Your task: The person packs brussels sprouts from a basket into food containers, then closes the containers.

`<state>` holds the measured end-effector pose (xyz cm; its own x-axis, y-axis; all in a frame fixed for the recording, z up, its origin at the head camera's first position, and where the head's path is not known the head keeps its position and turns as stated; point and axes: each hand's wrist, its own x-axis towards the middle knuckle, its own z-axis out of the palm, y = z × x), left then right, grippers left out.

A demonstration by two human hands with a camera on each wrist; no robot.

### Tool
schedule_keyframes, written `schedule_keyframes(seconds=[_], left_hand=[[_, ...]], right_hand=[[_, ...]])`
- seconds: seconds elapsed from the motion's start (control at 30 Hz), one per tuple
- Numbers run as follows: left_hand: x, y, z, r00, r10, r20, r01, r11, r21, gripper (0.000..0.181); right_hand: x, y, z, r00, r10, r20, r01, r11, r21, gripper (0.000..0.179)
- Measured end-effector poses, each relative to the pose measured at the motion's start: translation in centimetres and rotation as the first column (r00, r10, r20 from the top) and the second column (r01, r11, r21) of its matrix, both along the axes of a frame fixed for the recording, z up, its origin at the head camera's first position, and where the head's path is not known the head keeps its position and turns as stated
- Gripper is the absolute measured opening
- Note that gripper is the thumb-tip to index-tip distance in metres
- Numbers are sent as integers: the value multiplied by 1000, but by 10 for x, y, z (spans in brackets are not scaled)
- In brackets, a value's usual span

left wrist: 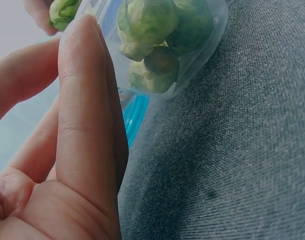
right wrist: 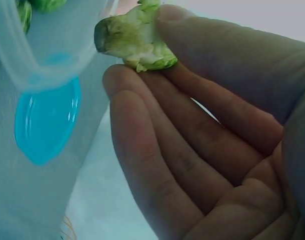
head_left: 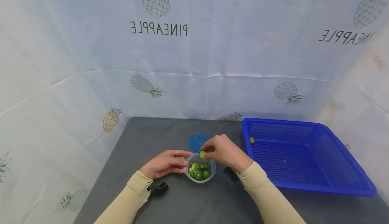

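Observation:
A clear plastic container (head_left: pixel 213 173) holds several Brussels sprouts (head_left: pixel 196 166). At its left side my left hand (head_left: pixel 167 163) grips the wall by the rim, fingers against the outside. My right hand (head_left: pixel 223 149) pinches a single Brussels sprout (right wrist: pixel 137 40) between thumb and fingers, above the container's far rim. The cut stem end of that sprout points away from the palm in the right wrist view. Just behind the container lies a blue lid (head_left: pixel 197 141), partly covered by my right hand in the head view.
To the right stands a large blue plastic basket (head_left: pixel 291 185), with one small sprout (head_left: pixel 252 140) by its left wall. A grey cloth (head_left: pixel 152 132) covers the table. White curtains (head_left: pixel 206 55) with pineapple prints hang behind and at both sides.

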<state>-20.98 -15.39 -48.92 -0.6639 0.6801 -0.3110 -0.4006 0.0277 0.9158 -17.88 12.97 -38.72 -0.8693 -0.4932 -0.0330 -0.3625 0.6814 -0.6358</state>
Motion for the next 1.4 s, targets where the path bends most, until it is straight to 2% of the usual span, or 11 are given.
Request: schedule_keyframes(seconds=[0.2, 0.4, 0.57, 0.8, 1.13, 1.4], left_hand=[[0, -1, -2, 1000, 2, -10, -2, 1000, 1, 60], [0, -2, 0, 1000, -4, -11, 4, 1000, -6, 60], [-1, 0, 2, 1000, 3, -20, -3, 1000, -6, 59], [1, 0, 2, 1000, -1, 5, 1, 1000, 0, 59], [2, 0, 1, 1000, -1, 19, 0, 1000, 20, 58], [1, 0, 0, 1000, -3, 5, 2, 1000, 18, 59]], right_hand=[[6, -7, -20, 1000, -23, -1, 23, 999, -37, 22], [8, -12, -30, 1000, -20, -19, 20, 999, -37, 21], [9, -13, -30, 999, -20, -37, 19, 999, -27, 22], [9, -13, -31, 999, -21, -25, 20, 1000, -19, 22], [8, -13, -31, 997, -23, -76, 23, 1000, -2, 20], [9, -14, -30, 993, -41, -107, 40, 999, -10, 21]])
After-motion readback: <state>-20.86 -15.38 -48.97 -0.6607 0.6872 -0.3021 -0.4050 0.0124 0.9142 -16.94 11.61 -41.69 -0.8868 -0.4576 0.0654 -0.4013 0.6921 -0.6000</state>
